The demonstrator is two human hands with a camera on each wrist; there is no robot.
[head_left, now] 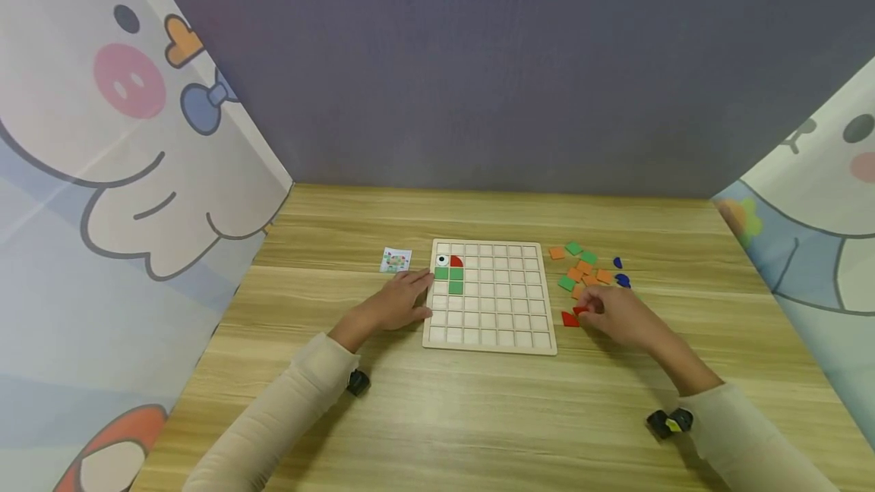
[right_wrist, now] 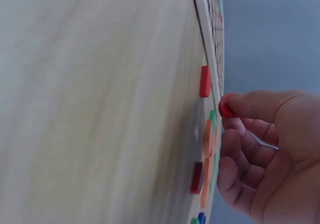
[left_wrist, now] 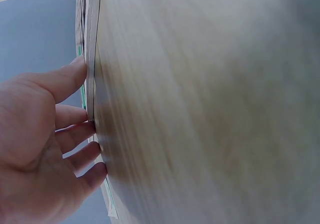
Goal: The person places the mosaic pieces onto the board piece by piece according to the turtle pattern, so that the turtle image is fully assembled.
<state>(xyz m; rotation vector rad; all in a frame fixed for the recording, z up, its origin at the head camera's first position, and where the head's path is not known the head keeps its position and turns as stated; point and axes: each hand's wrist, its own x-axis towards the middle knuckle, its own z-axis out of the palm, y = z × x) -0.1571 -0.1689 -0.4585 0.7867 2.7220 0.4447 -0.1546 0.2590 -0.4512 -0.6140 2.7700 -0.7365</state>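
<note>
A pale wooden grid board (head_left: 490, 350) lies on the table. Its upper left cells hold a white tile with an eye (head_left: 442, 260), a red rounded piece (head_left: 456, 262) and three green square tiles (head_left: 456, 288). My left hand (head_left: 396, 302) rests at the board's left edge, fingers spread and fairly straight, fingertips along the rim in the left wrist view. To the right of the board, my right hand (head_left: 618, 315) pinches a small red piece (right_wrist: 227, 108) between thumb and index finger. Another red piece (head_left: 570, 320) lies just left of it. The right wrist view shows a dark red piece (right_wrist: 197, 178) below the hand.
Orange square tiles (head_left: 557, 253) and green square tiles (head_left: 573, 248) lie scattered right of the board. Blue rounded pieces (head_left: 622, 279) are beyond them. A small printed picture card (head_left: 396, 260) lies left of the board. A grey panel (head_left: 499, 74) stands behind the table.
</note>
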